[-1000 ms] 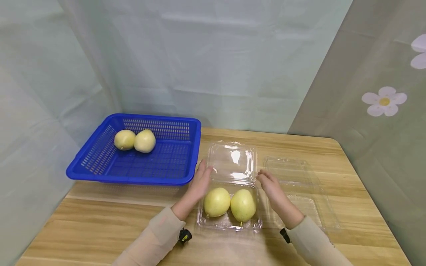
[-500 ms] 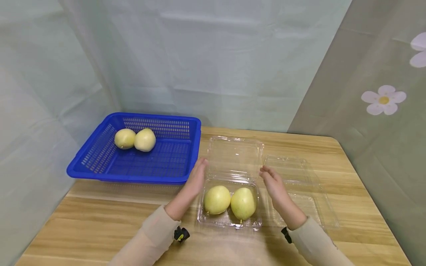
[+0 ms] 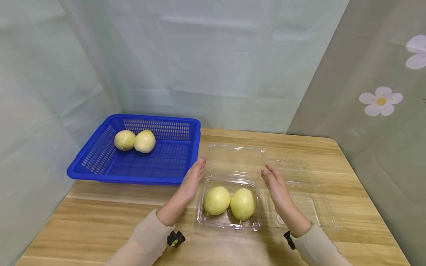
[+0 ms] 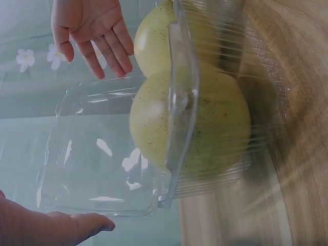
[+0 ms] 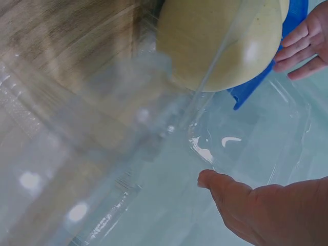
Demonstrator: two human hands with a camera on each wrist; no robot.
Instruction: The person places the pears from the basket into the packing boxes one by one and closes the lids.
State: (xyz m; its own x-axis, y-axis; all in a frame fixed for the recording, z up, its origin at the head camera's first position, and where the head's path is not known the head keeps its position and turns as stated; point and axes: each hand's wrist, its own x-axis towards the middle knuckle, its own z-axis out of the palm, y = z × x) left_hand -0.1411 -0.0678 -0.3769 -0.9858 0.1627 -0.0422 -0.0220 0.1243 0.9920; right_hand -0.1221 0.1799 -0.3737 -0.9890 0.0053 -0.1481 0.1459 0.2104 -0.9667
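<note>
A clear plastic clamshell box [image 3: 217, 223] holds two yellow pears [image 3: 217, 200] side by side. Its lid [image 3: 237, 161] stands swung up on the far side, hinged to the base. At the lid's left edge is my left hand [image 3: 189, 184], fingers extended. My right hand [image 3: 279, 190] is at the right edge of the lid, its fingers nearly straight. The left wrist view shows my left thumb [image 4: 77, 225] by a lid corner and speckled pear skin [image 4: 154, 120] behind the box wall. Neither hand curls round anything.
A blue plastic basket [image 3: 133, 179] with two more pears [image 3: 145, 141] stands at the back left. Other clear clamshell boxes [image 3: 301, 207] lie open to the right, close to my right forearm. Cloth hangs behind the wooden table [image 3: 110, 229].
My hands have moved farther apart, the left one leftward and the right one slightly rightward. The lid has changed its tilt, and its bright glare is gone. The pears stay put.
</note>
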